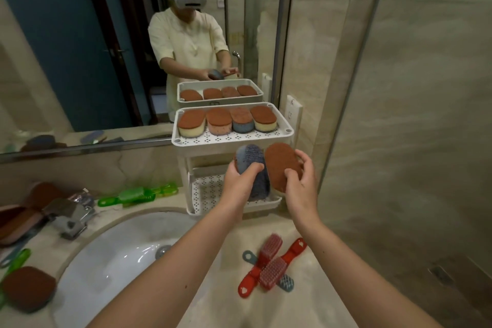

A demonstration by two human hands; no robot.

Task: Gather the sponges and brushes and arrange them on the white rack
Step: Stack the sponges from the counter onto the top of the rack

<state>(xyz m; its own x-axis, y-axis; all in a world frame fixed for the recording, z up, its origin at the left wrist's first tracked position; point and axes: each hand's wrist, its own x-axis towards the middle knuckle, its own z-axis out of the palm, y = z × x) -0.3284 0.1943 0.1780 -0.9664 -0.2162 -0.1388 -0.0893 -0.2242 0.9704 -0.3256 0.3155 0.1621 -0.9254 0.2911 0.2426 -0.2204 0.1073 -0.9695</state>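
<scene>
Brown-faced sponge [282,165] clamped in right hand [300,181], blue brush [253,170] in left hand [241,181], hovering before white rack [229,138]. Likely loading; needing free tray space, top row nearly full.

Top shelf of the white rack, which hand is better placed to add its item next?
Probably the right hand: its brown sponge matches the sponge row on the top shelf and sits just below it. The left hand holds a blue brush.

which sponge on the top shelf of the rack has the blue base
The third sponge from the left on the white rack: its base is blue-grey, while the other three have yellow or pinkish bases.
</scene>
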